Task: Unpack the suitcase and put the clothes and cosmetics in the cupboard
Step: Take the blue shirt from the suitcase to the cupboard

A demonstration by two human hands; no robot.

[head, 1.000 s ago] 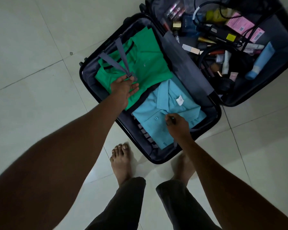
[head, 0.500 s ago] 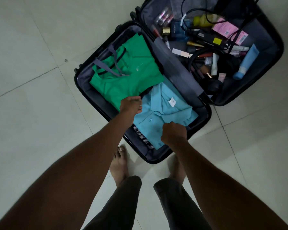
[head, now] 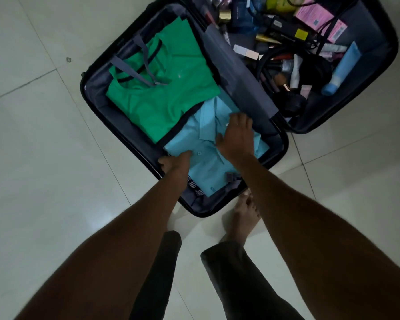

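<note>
Fingers of the right hand lie spread and flat on the collar of the light blue shirt, pressing it. Left hand at the shirt's near-left edge, fingers tucked under the fabric, gripping it. Shirt lies folded in the clothes half of the open suitcase, on the floor. Green shirt just beyond it, strap loose on top. Cosmetics fill the suitcase's other half.

The pale tiled floor carries an open black suitcase, both halves lying flat, and the person's bare foot just beside its near edge.
</note>
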